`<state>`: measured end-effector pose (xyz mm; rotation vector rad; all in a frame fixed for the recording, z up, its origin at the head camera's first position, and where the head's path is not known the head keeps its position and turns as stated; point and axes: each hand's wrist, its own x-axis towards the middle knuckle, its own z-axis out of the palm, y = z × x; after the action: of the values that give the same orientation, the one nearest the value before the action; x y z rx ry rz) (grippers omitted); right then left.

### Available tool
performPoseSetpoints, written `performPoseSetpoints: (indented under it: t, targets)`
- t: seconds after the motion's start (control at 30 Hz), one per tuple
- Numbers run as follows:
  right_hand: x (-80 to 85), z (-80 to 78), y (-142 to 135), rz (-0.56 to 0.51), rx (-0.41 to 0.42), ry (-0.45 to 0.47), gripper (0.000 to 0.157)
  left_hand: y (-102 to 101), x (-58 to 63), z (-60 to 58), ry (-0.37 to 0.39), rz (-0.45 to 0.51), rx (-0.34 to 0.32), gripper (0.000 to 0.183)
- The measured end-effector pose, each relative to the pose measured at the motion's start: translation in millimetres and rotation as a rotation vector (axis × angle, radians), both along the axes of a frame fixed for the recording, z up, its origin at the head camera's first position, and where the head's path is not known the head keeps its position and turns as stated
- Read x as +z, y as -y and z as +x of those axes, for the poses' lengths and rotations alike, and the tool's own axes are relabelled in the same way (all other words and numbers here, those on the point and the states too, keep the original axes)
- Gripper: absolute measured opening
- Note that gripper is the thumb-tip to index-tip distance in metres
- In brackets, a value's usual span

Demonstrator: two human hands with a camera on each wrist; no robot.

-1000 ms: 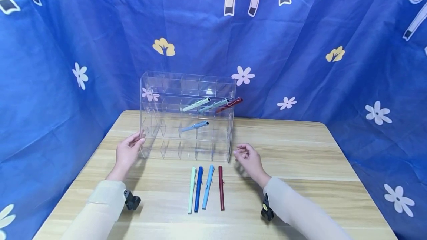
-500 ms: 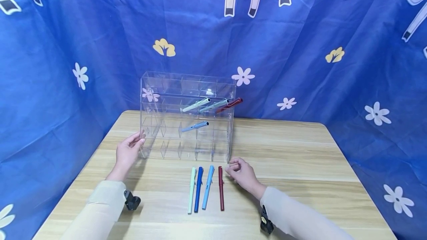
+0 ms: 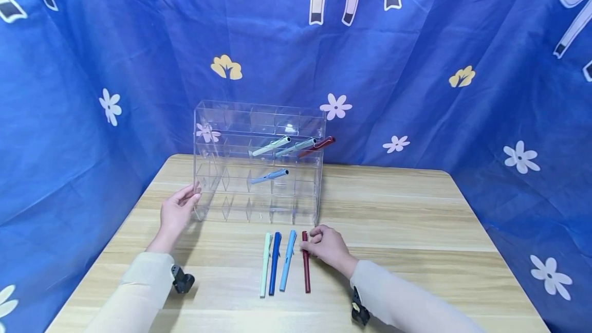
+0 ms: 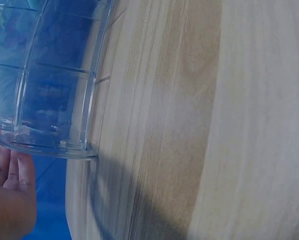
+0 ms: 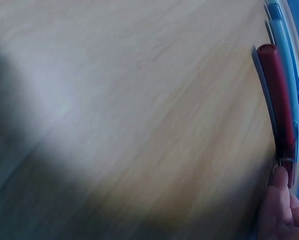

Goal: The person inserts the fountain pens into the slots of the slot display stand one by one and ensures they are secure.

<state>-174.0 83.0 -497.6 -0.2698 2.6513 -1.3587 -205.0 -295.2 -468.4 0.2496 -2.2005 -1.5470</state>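
Note:
My left hand (image 3: 177,212) holds the left side panel of a clear acrylic pen rack (image 3: 215,199); in the left wrist view the thumb lies on one face of the panel and the fingers (image 4: 24,172) on the other. Near the rack's front right corner, my right hand (image 3: 330,248) has thumb and fingers round the clip end of a dark red capped pen (image 3: 307,271) flat on the table. The right wrist view shows a fingertip (image 5: 279,176) right at that pen's clip. Left of it lie a light blue pen (image 3: 288,261), a dark blue pen (image 3: 275,263) and a mint green pen (image 3: 265,266).
Tilted in the rack's compartments are a pale green pen (image 3: 270,146), a teal pen (image 3: 296,147), another dark red pen (image 3: 316,147) and, lower down, a blue pen (image 3: 270,176). A blue patterned curtain (image 3: 393,81) surrounds the wooden table (image 3: 393,209).
My right hand has moved left and toward me from beside the rack to the dark red pen on the table. The left hand stays on the rack, and the pens lie as before.

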Motion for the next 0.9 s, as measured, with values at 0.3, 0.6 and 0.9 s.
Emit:
performPoseSetpoints:
  t: [0.3, 0.6, 0.9]
  targets:
    - [-1.5, 1.0, 7.4, 0.199, -0.013, -0.021, 0.041, 1.9, 0.8, 0.0, 0.016, 0.011, -0.028, 0.036]
    - [3.3, 0.4, 1.8, 0.171, 0.022, -0.002, 0.029, -1.1, 2.3, 1.1, 0.02, 0.012, -0.011, 0.036]
    - [14.5, -5.5, -13.1, 0.007, 0.042, 0.122, 0.023, -2.9, 4.0, 1.8, 0.026, 0.031, 0.009, 0.036]
